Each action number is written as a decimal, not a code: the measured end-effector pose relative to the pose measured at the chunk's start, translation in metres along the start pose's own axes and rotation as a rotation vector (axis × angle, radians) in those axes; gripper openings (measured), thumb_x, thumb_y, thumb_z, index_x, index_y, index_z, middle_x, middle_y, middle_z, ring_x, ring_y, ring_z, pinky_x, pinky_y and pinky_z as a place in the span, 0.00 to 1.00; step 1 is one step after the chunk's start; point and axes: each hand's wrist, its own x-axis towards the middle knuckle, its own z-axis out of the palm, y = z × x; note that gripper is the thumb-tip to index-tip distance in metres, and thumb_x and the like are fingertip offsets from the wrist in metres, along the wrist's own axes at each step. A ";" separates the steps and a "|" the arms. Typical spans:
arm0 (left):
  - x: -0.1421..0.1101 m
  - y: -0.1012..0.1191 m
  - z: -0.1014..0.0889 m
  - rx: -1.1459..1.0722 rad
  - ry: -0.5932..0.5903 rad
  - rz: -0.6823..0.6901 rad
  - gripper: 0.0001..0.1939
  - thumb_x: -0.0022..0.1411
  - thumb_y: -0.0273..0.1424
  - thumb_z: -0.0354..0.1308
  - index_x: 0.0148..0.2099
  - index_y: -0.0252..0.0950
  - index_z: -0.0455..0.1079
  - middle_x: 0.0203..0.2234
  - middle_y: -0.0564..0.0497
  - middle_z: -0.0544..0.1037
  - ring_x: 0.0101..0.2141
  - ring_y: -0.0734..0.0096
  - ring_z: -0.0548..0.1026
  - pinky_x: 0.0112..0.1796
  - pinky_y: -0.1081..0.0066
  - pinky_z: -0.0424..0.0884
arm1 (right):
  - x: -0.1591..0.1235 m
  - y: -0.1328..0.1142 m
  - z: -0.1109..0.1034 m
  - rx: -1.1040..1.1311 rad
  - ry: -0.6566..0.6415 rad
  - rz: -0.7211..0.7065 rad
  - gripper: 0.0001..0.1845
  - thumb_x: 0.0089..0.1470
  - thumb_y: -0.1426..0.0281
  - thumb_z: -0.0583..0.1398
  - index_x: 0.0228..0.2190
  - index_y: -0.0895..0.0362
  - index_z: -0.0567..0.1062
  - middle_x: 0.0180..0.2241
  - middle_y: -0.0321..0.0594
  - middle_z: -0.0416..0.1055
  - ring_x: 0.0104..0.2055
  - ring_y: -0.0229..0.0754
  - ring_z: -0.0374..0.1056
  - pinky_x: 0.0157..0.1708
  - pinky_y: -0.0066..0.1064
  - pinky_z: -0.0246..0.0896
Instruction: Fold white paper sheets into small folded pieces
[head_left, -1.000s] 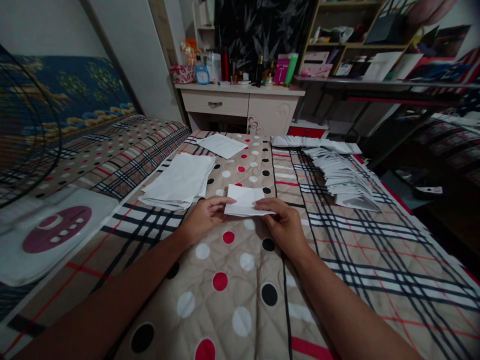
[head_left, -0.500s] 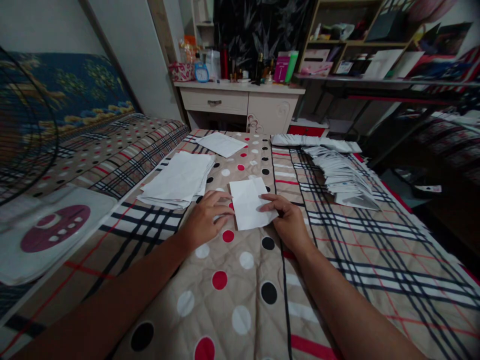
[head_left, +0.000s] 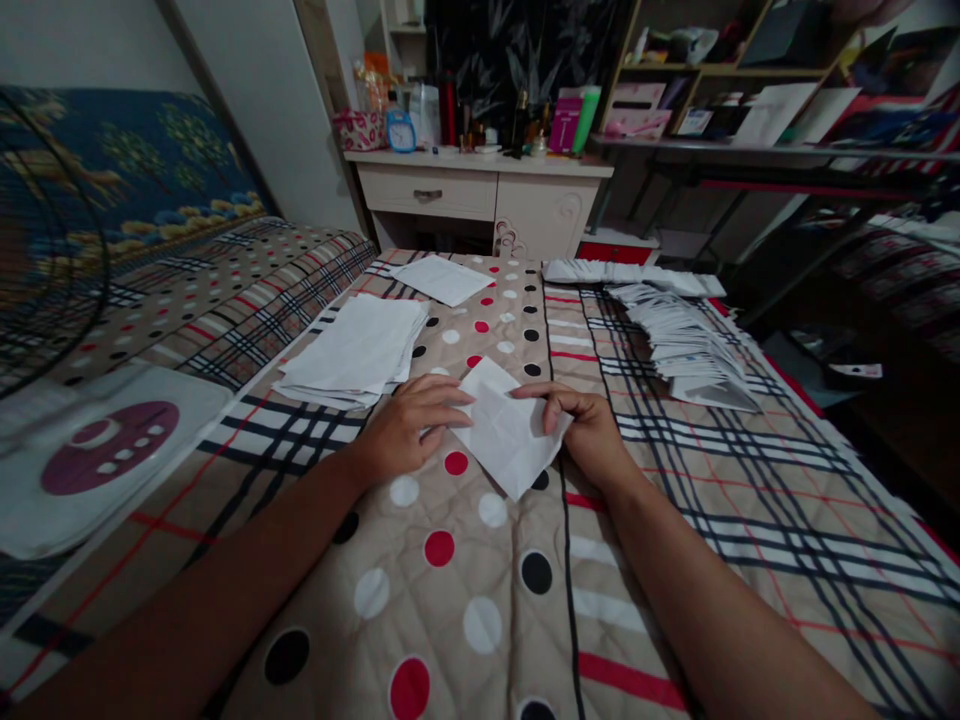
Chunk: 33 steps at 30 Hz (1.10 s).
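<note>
A folded white paper (head_left: pixel 510 435) lies on the bedspread in front of me, turned so one corner points towards me. My right hand (head_left: pixel 589 425) grips its right corner, index finger stretched across the top and the other fingers curled at the edge. At the left corner, the outstretched fingertips of my left hand (head_left: pixel 416 420) rest on the paper, with the thumb lower down. Beyond the left hand is a stack of white paper sheets (head_left: pixel 356 345). Another white sheet (head_left: pixel 442 278) lies farther back.
Overlapping folded papers (head_left: pixel 690 345) fan out at the right, below a long row of packed papers (head_left: pixel 630 275). A white bag with a purple print (head_left: pixel 150 400) lies at the left, near a fan (head_left: pixel 97 290). A white dresser (head_left: pixel 480 200) stands beyond the bed (head_left: pixel 675 600).
The folded paper has turned so its corner points towards me. My left hand has moved right onto its left corner, and my right hand has shifted slightly right with the paper.
</note>
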 end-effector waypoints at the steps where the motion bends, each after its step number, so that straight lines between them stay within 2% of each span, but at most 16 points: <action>1: 0.000 0.000 0.000 -0.015 -0.015 0.001 0.24 0.52 0.13 0.53 0.46 0.40 0.75 0.52 0.48 0.76 0.56 0.61 0.67 0.56 0.53 0.66 | 0.000 0.000 0.000 0.025 0.012 0.016 0.13 0.43 0.81 0.60 0.14 0.56 0.69 0.42 0.40 0.79 0.44 0.44 0.72 0.44 0.34 0.62; 5: 0.001 0.001 -0.002 -0.037 0.008 0.021 0.29 0.51 0.11 0.52 0.51 0.40 0.74 0.56 0.45 0.72 0.57 0.60 0.67 0.56 0.53 0.66 | 0.000 -0.004 0.002 0.136 0.040 0.081 0.15 0.44 0.80 0.61 0.13 0.57 0.66 0.42 0.40 0.79 0.42 0.44 0.72 0.39 0.33 0.63; 8: 0.002 0.002 -0.002 -0.041 0.083 0.090 0.28 0.51 0.11 0.53 0.49 0.41 0.74 0.56 0.46 0.72 0.57 0.59 0.68 0.55 0.53 0.67 | -0.001 -0.007 0.003 0.210 0.014 0.142 0.16 0.44 0.79 0.61 0.12 0.57 0.65 0.42 0.41 0.79 0.41 0.46 0.73 0.38 0.34 0.65; 11: 0.001 0.003 -0.004 -0.021 0.143 0.174 0.24 0.53 0.12 0.54 0.46 0.41 0.75 0.48 0.47 0.77 0.52 0.62 0.71 0.51 0.56 0.69 | -0.001 -0.008 0.005 0.225 -0.017 0.183 0.15 0.44 0.77 0.62 0.12 0.57 0.66 0.42 0.42 0.79 0.41 0.47 0.73 0.38 0.36 0.66; 13: 0.000 0.004 -0.005 0.051 0.160 0.210 0.19 0.56 0.14 0.56 0.44 0.41 0.75 0.41 0.48 0.78 0.46 0.64 0.74 0.45 0.59 0.71 | 0.000 -0.006 0.005 0.196 0.002 0.176 0.11 0.43 0.76 0.65 0.15 0.57 0.70 0.43 0.42 0.78 0.43 0.48 0.73 0.39 0.36 0.67; 15: -0.002 0.006 -0.006 0.158 0.156 0.230 0.15 0.58 0.17 0.58 0.43 0.40 0.75 0.36 0.49 0.78 0.40 0.66 0.74 0.40 0.63 0.70 | 0.003 0.000 0.002 0.124 0.084 0.128 0.05 0.41 0.74 0.67 0.23 0.55 0.76 0.47 0.42 0.76 0.48 0.49 0.72 0.42 0.37 0.67; 18: -0.002 0.010 -0.005 0.314 0.130 0.221 0.11 0.60 0.20 0.58 0.43 0.38 0.74 0.33 0.49 0.77 0.35 0.68 0.72 0.36 0.67 0.69 | 0.007 0.009 -0.005 -0.095 0.307 -0.002 0.10 0.43 0.74 0.65 0.32 0.54 0.79 0.50 0.42 0.74 0.53 0.48 0.69 0.52 0.41 0.64; 20: -0.001 0.013 -0.004 0.381 0.125 0.203 0.09 0.61 0.21 0.57 0.41 0.36 0.74 0.31 0.49 0.75 0.33 0.70 0.70 0.33 0.70 0.68 | 0.007 0.011 -0.008 -0.252 0.429 -0.066 0.11 0.47 0.74 0.62 0.35 0.52 0.78 0.45 0.41 0.75 0.51 0.46 0.70 0.53 0.42 0.63; 22: 0.002 0.017 -0.002 0.410 0.110 0.194 0.08 0.62 0.21 0.56 0.39 0.35 0.74 0.30 0.49 0.74 0.31 0.71 0.69 0.31 0.71 0.67 | 0.004 0.007 -0.007 -0.336 0.439 -0.127 0.12 0.50 0.73 0.60 0.39 0.51 0.77 0.46 0.41 0.75 0.50 0.46 0.70 0.50 0.42 0.65; 25: 0.004 0.021 -0.001 0.404 0.051 0.193 0.09 0.61 0.20 0.54 0.39 0.34 0.74 0.29 0.49 0.74 0.30 0.70 0.70 0.30 0.72 0.67 | -0.002 -0.004 0.002 -0.529 0.286 -0.287 0.08 0.53 0.72 0.60 0.37 0.52 0.77 0.41 0.40 0.76 0.47 0.46 0.70 0.47 0.40 0.63; 27: 0.004 0.020 -0.001 0.370 0.003 0.184 0.10 0.60 0.20 0.55 0.41 0.34 0.75 0.31 0.48 0.74 0.32 0.69 0.71 0.30 0.71 0.68 | -0.005 -0.008 0.009 -0.634 0.098 -0.322 0.05 0.53 0.72 0.60 0.32 0.54 0.77 0.34 0.39 0.76 0.40 0.45 0.70 0.43 0.38 0.63; 30: 0.001 0.014 -0.003 0.237 -0.039 0.162 0.13 0.56 0.19 0.58 0.43 0.35 0.76 0.35 0.47 0.76 0.36 0.66 0.73 0.34 0.68 0.70 | -0.005 -0.007 0.014 -0.705 -0.155 -0.267 0.06 0.49 0.76 0.60 0.29 0.55 0.76 0.30 0.39 0.74 0.35 0.43 0.69 0.38 0.35 0.62; 33: -0.001 0.002 -0.004 0.029 0.013 0.084 0.13 0.55 0.19 0.60 0.42 0.36 0.77 0.38 0.46 0.78 0.40 0.65 0.75 0.41 0.64 0.72 | -0.004 -0.001 0.014 -0.690 -0.194 -0.175 0.13 0.42 0.82 0.57 0.28 0.55 0.76 0.31 0.38 0.73 0.35 0.41 0.69 0.38 0.32 0.61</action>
